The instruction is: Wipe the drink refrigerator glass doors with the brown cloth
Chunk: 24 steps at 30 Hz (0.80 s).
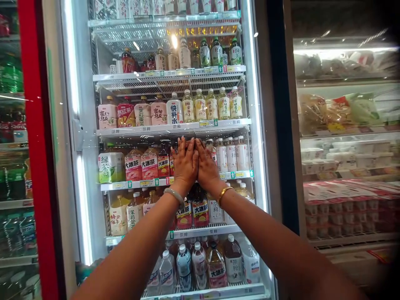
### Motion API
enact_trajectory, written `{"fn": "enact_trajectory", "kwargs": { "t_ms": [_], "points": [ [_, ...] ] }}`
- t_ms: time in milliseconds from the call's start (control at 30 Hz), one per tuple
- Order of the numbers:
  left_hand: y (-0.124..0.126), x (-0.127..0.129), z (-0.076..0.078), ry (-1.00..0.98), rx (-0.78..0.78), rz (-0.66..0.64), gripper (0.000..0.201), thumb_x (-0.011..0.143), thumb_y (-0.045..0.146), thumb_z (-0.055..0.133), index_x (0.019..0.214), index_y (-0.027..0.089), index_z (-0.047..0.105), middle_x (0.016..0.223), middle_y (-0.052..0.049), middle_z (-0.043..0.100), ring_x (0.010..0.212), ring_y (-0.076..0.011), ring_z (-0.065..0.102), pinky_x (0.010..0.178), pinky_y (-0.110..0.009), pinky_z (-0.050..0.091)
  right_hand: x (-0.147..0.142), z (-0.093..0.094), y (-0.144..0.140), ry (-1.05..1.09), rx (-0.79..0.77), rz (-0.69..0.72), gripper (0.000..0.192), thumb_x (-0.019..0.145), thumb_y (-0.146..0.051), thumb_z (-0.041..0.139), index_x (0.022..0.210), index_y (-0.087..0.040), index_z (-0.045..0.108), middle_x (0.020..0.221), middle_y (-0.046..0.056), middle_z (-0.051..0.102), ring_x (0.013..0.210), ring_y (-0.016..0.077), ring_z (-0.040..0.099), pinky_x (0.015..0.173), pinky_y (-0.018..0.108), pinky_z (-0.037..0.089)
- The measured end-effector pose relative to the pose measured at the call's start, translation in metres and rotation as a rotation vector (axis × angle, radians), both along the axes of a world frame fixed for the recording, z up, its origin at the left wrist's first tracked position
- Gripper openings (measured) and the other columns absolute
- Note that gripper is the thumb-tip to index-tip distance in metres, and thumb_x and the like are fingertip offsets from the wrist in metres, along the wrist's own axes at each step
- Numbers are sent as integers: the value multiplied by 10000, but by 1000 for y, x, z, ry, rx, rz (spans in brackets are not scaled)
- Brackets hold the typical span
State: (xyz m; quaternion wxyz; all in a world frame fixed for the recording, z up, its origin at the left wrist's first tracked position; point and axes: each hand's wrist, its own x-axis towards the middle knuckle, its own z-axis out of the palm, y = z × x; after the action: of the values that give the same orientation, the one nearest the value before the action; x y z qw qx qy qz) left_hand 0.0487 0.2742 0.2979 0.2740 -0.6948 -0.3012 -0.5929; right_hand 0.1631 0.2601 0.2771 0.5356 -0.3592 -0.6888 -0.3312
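Note:
Both arms reach forward to the middle of a lit drinks fridge. My left hand [184, 163], with a pale bangle [175, 196] at its wrist, is open with fingers stretched upward. Beside it my right hand [206, 166], wearing a gold bangle [225, 196], is open too. Their inner edges meet, and the backs of both face me. Neither hand holds anything that I can see. Light reflections suggest a glass pane, but I cannot tell whether the palms touch it. Behind the hands, red-labelled tea bottles [150, 164] and white-labelled bottles [231, 155] stand on a shelf, partly hidden.
Shelves above hold yellow drink bottles [211, 104] and green-labelled bottles [216, 53]. Below stand several more bottles [184, 266]. A red panel [34, 125] borders the fridge at left. At right, another chiller holds bagged food [340, 110] and stacked cups [346, 210].

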Motion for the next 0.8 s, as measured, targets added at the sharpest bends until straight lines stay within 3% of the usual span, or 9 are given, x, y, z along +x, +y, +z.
{"fn": "enact_trajectory", "kwargs": {
  "t_ms": [67,167,267,333,400,500,633,700,800],
  "points": [
    [3,-13,-1,-5,-19,-17,584,1087,450,292,1638,271,362,1742,-91,253,1634,-276,194,1339,-619,119,-13,1,3,-17,-9,-14,731,1069,-143,310,1661,-247,-105,1771,45,121,1651,188,136,1374,455,228],
    [6,-29,-23,13,-60,-23,598,1089,424,272,1669,276,277,1752,-84,214,1639,-253,155,1338,-599,174,-13,-17,1,-112,-29,-45,748,1043,-175,424,1687,-235,47,1773,52,95,1657,215,99,1375,473,208],
    [5,-27,-52,56,-71,3,613,1085,418,315,1679,297,227,1754,-85,202,1635,-255,159,1340,-596,142,13,-42,-5,-216,-19,-70,795,1022,-320,541,1688,-216,119,1775,57,68,1659,218,89,1377,471,184],
    [3,-14,-62,63,-81,39,625,1081,421,345,1680,300,216,1750,-102,214,1628,-274,194,1326,-638,63,34,-48,-7,-236,-3,-102,852,1011,-393,571,1689,-212,89,1773,60,94,1658,227,113,1381,508,134],
    [-2,1,-58,45,-108,90,655,1073,437,380,1684,288,196,1756,-124,173,1632,-301,179,1289,-695,-28,48,-42,-4,-215,6,-134,856,1021,-378,544,1688,-204,36,1767,69,142,1653,232,145,1380,541,93],
    [-10,15,-32,4,-126,143,701,1047,444,455,1681,261,220,1769,-125,97,1646,-325,39,1270,-708,-89,47,-20,4,-152,11,-150,753,1053,-249,408,1685,-205,0,1757,73,206,1646,209,177,1381,531,105],
    [-14,6,-3,102,-77,100,616,1047,344,430,1651,269,330,1766,-64,192,1655,-278,53,1343,-597,19,32,2,8,-121,13,-126,709,1051,-202,347,1688,-173,37,1764,78,176,1654,200,127,1387,504,97],
    [-12,-3,-6,145,-81,48,610,1056,338,393,1654,241,322,1752,-67,253,1654,-256,86,1356,-542,113,39,3,4,-223,13,-88,736,1039,-266,421,1686,-153,88,1767,84,147,1656,201,121,1389,495,62],
    [-9,-8,-31,152,-63,31,660,1065,426,392,1676,221,250,1759,-87,225,1658,-267,44,1350,-545,144,65,-3,-2,-367,4,-65,661,1031,-296,450,1659,-224,257,1740,26,262,1636,173,209,1383,503,-14]
  ]
}}
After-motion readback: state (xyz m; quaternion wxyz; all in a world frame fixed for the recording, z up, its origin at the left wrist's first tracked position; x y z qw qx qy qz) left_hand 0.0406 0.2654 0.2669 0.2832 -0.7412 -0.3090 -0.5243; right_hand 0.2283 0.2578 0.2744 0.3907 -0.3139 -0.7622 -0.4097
